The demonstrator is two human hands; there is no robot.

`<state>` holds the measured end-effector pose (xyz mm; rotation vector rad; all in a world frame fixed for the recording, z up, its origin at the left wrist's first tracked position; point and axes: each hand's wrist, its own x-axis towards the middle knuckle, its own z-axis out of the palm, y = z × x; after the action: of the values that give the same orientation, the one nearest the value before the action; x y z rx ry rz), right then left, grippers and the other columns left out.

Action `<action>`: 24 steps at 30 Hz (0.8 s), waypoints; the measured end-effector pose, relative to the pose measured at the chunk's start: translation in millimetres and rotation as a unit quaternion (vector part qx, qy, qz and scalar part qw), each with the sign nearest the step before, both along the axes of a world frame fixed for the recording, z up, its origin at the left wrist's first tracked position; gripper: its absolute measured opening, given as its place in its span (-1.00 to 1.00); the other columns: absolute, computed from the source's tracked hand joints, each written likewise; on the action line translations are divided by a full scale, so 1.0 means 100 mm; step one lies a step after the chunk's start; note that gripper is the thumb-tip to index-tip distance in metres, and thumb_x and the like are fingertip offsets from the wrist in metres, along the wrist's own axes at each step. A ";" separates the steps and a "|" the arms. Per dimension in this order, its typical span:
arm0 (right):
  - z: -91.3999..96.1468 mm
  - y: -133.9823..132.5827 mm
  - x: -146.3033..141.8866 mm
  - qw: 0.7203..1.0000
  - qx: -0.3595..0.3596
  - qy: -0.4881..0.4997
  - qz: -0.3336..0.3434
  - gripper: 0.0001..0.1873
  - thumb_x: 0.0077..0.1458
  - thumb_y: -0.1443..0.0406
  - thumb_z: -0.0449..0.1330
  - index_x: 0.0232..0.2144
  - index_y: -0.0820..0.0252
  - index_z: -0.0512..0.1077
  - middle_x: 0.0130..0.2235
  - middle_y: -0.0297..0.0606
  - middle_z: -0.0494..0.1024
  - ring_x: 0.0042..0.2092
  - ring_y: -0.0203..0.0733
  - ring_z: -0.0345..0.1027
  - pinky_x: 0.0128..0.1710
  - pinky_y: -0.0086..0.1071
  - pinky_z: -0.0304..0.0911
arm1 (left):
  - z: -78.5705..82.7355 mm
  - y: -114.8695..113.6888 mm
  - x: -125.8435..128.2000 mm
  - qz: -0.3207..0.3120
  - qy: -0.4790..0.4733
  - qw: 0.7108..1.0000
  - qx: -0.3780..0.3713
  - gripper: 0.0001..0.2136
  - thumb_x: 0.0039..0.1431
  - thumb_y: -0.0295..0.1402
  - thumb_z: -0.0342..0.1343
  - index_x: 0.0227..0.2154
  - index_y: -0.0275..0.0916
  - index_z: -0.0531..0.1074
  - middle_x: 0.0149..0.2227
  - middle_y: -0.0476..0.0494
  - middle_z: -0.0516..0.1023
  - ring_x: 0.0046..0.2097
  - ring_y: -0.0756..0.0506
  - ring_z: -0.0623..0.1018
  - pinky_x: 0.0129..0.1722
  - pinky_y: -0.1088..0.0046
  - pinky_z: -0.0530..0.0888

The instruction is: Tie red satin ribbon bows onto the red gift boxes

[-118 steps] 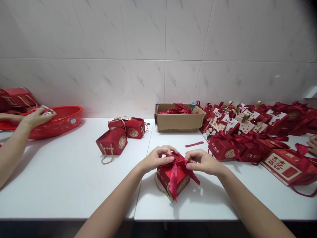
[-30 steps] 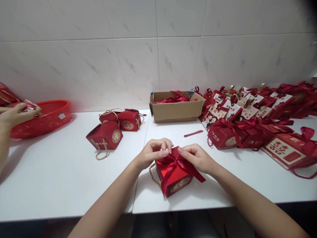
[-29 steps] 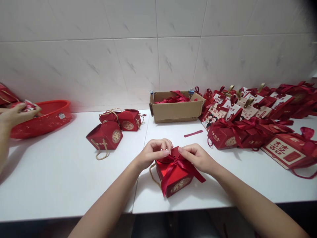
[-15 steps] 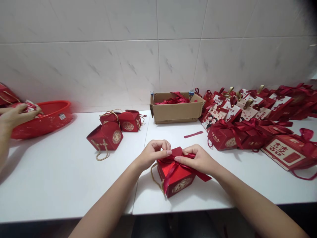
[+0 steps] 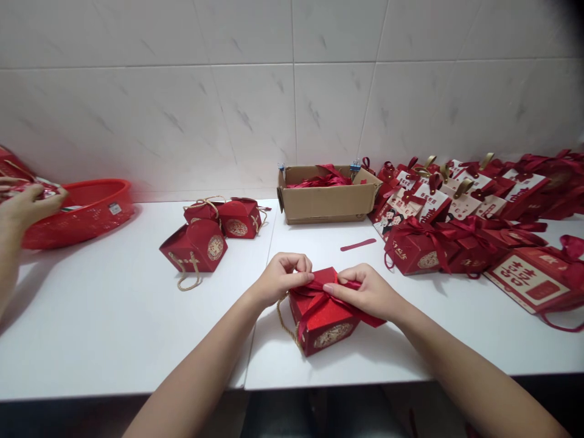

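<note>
A red gift box with a gold emblem sits on the white table right in front of me. A dark red ribbon is looped in a bow across its top. At the upper left of the box, my left hand pinches one side of the ribbon. My right hand pinches the bow's other side, and a ribbon tail hangs below its fingers. On the box's left side hangs a gold cord handle. The fingers partly hide the knot.
Left of me stand several red boxes with cord handles. A cardboard box of ribbon is at the wall, with a loose ribbon strip before it. Beribboned boxes crowd the right. A co-worker's hand holds packets by a red basket.
My hands stay on the ribbon with only slight shifts. The co-worker's hand has moved a little left, away from the basket. The whole view has tilted slightly.
</note>
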<state>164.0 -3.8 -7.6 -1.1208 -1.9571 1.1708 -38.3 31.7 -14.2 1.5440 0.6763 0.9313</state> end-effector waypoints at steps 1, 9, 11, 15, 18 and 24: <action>0.00 0.00 0.00 1.000 0.002 -0.001 -0.001 -0.52 0.06 0.05 0.09 -0.69 0.20 0.06 -0.61 -0.43 0.03 -0.55 -0.42 -0.12 -0.57 -0.45 -0.14 | 0.00 0.00 0.00 0.003 0.001 1.000 0.000 -0.69 -0.08 -0.40 0.20 -0.72 -0.28 0.16 -0.60 0.01 0.26 -0.45 0.03 0.28 -0.47 0.48 0.18; -0.02 0.00 0.00 1.000 0.010 -0.003 0.001 -0.51 0.08 0.04 0.08 -0.70 0.19 0.05 -0.62 -0.44 0.03 -0.55 -0.41 -0.13 -0.57 -0.45 -0.16 | 0.00 0.01 -0.01 0.004 -0.002 1.000 0.002 -0.70 -0.09 -0.43 0.19 -0.73 -0.29 0.17 -0.58 0.01 0.28 -0.46 0.03 0.29 -0.46 0.48 0.20; -0.01 0.01 0.00 1.000 0.011 -0.002 0.006 -0.51 0.08 0.04 0.07 -0.70 0.19 0.05 -0.62 -0.44 0.04 -0.55 -0.41 -0.12 -0.57 -0.45 -0.15 | 0.01 0.01 -0.03 0.003 0.001 1.000 0.008 -0.70 -0.09 -0.43 0.20 -0.73 -0.29 0.18 -0.58 0.01 0.29 -0.45 0.03 0.30 -0.45 0.47 0.21; -0.01 0.02 0.01 1.000 0.013 0.002 0.015 -0.51 0.08 0.04 0.07 -0.70 0.20 0.08 -0.63 -0.44 0.05 -0.55 -0.41 -0.11 -0.56 -0.45 -0.13 | 0.01 0.02 -0.05 -0.004 0.004 1.000 0.015 -0.71 -0.08 -0.43 0.21 -0.72 -0.29 0.19 -0.58 0.00 0.31 -0.44 0.02 0.31 -0.42 0.45 0.22; 0.00 0.02 0.00 1.000 0.013 0.008 0.004 -0.50 0.06 0.04 0.10 -0.71 0.20 0.06 -0.63 -0.45 0.04 -0.55 -0.42 -0.11 -0.57 -0.46 -0.13 | -0.03 0.03 -0.05 -0.009 0.002 1.000 0.015 -0.68 -0.07 -0.41 0.21 -0.72 -0.28 0.16 -0.58 0.01 0.28 -0.45 0.02 0.29 -0.43 0.46 0.21; 0.04 0.10 0.03 0.993 0.038 0.093 -0.058 -0.56 0.04 0.02 0.13 -0.64 0.20 0.14 -0.60 -0.47 0.09 -0.55 -0.41 -0.05 -0.55 -0.47 -0.07 | -0.08 0.04 -0.03 -0.017 -0.056 0.998 -0.004 -0.67 -0.09 -0.36 0.24 -0.68 -0.30 0.14 -0.38 -0.06 0.30 -0.39 0.04 0.29 -0.41 0.51 0.21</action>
<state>167.4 6.4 -3.2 -1.0338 -1.7556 1.0895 -41.0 35.5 -21.8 1.4789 0.5712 0.9807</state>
